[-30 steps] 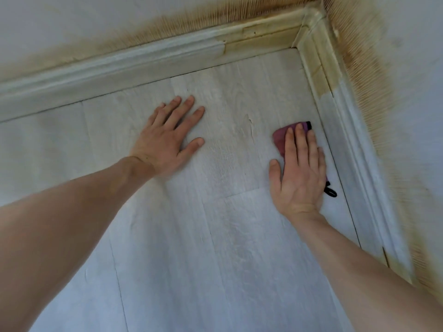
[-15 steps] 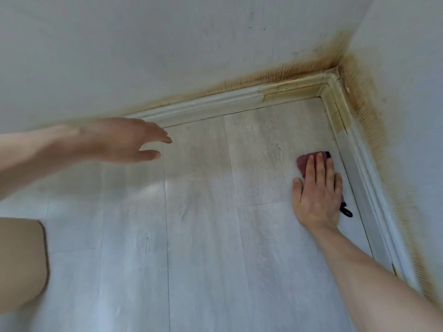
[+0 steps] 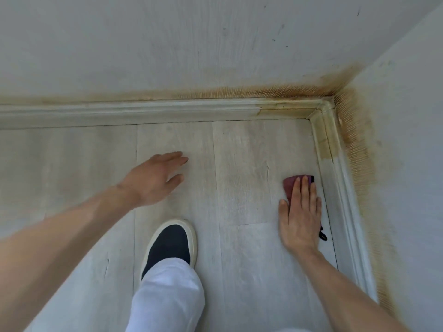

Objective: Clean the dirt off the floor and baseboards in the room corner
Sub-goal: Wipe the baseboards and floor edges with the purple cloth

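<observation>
Pale grey wood-look planks are covering the floor, and thin dark lines are running between them. Two white walls are meeting at the room corner up on the right. A white baseboard is running along the back wall, and another baseboard is running down the right wall. Brown and yellow dirt is sitting along the wall just above the baseboards, and it is looking darkest at the corner. The baseboard pieces nearest the corner are looking yellow and grubby, while the parts farther away are looking whiter. Some faint tan smudges are showing on the planks near the back wall.

The right hand is lying flat with straight fingers, pressing a dark red cloth down on the floor. The cloth is sitting just beside the right baseboard, below the corner. A small black loop is poking out by the wrist side of that hand.

The left hand is loose with its fingers spread out, holding nothing. It is near the floor, but whether it is touching is too blurry to tell.

A dark shoe with a white edge is standing on the planks between the two arms, with a white trouser leg above it.
</observation>
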`<state>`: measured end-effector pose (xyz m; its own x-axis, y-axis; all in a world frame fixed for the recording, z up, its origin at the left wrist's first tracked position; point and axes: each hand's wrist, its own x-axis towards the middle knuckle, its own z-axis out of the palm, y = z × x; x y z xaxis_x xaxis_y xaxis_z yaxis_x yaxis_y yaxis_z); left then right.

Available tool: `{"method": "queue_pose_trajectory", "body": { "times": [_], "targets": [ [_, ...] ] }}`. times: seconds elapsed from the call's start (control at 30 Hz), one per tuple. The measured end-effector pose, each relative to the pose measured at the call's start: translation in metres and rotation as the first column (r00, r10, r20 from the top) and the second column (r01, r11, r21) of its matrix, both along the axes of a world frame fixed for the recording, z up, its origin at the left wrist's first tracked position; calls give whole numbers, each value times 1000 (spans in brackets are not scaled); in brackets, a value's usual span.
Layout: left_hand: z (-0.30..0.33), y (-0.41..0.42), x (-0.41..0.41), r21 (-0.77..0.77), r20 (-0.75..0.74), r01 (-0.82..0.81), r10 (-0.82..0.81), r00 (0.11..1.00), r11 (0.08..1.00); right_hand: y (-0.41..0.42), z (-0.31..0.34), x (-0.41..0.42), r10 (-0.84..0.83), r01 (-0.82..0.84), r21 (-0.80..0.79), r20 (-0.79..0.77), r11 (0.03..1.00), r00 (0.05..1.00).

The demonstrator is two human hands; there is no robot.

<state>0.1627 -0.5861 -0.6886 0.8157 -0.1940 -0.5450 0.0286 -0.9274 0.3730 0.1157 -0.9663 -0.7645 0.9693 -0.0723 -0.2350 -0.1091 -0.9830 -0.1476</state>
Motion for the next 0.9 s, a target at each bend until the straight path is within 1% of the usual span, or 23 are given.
{"method": "queue_pose_trajectory", "body": {
  "times": [0.1,0.23,0.33,0.4,0.47,0.57,0.67,0.73,0.8,0.83,0.87,0.9],
  "targets": [
    [-15,-6,-3,-72,-35,-130,128,991,989,0,4,3,10,-9,22,-47,1000,999],
    [-18,-1,-1,-45,-76,-121,118,990,992,-5,16,6,57,-47,67,-156,997,986],
    [-14,-8,-4,-11,-84,-135,134,987,991,-11,33,14,103,-70,139,-247,988,964],
    [-12,-14,-5,12,-68,-151,151,986,988,-13,43,17,130,-87,169,-264,982,956],
    [-10,-20,-6,26,-60,-155,157,986,988,-15,48,23,147,-110,151,-264,982,953],
    [-11,-25,-8,39,-54,-174,176,983,984,-17,51,29,132,-101,137,-243,985,961],
    [-14,-25,-10,42,-43,-181,183,982,983,-13,50,29,125,-92,123,-292,988,948],
    [-17,-26,-11,47,-36,-184,186,982,982,-10,49,29,107,-82,100,-284,992,953],
    [-15,-28,-11,54,-34,-193,195,980,980,-1,49,35,61,-30,139,-224,990,973],
    [-15,-29,-11,59,-31,-196,198,980,979,6,50,41,7,29,192,-185,981,983],
    [-14,-31,-11,62,-25,-202,204,979,977,16,53,51,-79,118,262,-157,958,985],
    [-13,-32,-11,62,-24,-207,209,978,976,28,56,65,-198,235,333,-142,913,970]
  ]
}}
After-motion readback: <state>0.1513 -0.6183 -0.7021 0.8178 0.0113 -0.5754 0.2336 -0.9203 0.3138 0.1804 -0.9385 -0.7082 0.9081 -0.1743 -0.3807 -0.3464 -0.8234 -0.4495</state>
